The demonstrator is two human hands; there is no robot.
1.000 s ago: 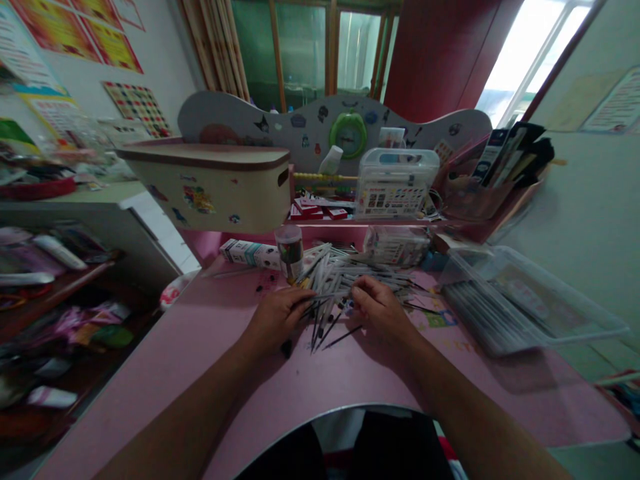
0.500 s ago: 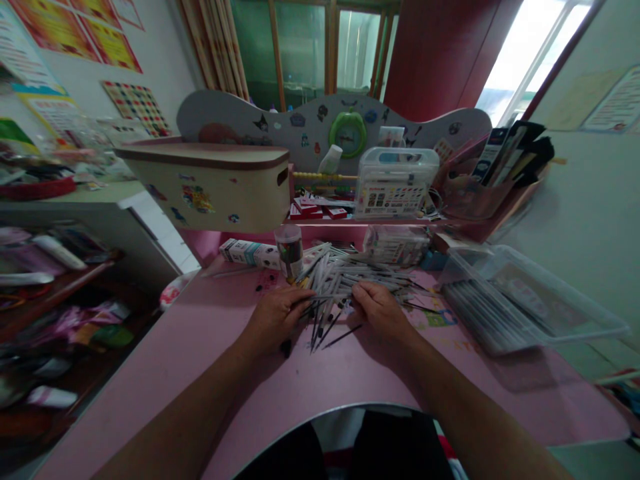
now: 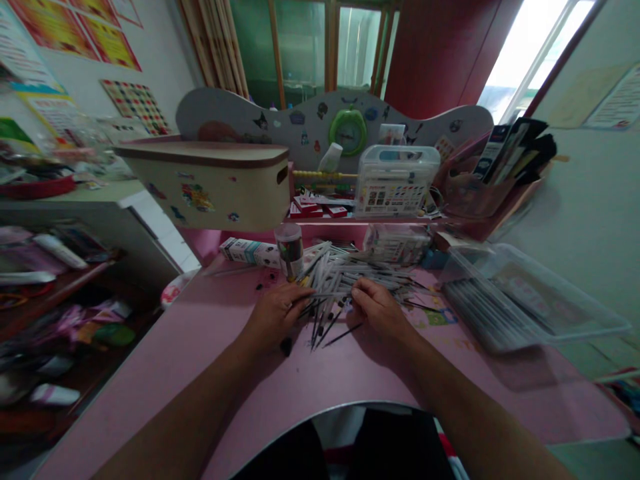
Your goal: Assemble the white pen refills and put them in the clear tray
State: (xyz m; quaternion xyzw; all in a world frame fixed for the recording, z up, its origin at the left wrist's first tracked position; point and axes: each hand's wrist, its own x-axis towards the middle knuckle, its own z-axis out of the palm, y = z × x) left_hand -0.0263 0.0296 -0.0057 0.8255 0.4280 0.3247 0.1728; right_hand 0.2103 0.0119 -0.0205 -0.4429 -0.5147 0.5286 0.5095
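Note:
A loose pile of thin white pens [image 3: 350, 272] with dark tips lies on the pink desk [image 3: 210, 333]. My left hand [image 3: 276, 315] rests at the pile's near left edge, fingers curled around one thin pen. My right hand [image 3: 380, 308] sits at the near right of the pile, fingers bent and pinching the other end of a pen. A few dark pen refills [image 3: 330, 328] stick out toward me between the two hands. A small black cap [image 3: 286, 346] lies just under my left hand.
A clear plastic tray [image 3: 510, 300] with pens laid in it stands to the right. A small round jar [image 3: 290, 250] and a flat box [image 3: 249, 252] stand behind the pile. A cream lidded box [image 3: 210, 183] and a clear case [image 3: 395, 181] sit on the shelf behind.
Both hands stay at the near edge of the pile, with only slight finger shifts on the pen between them. The view has barely drifted.

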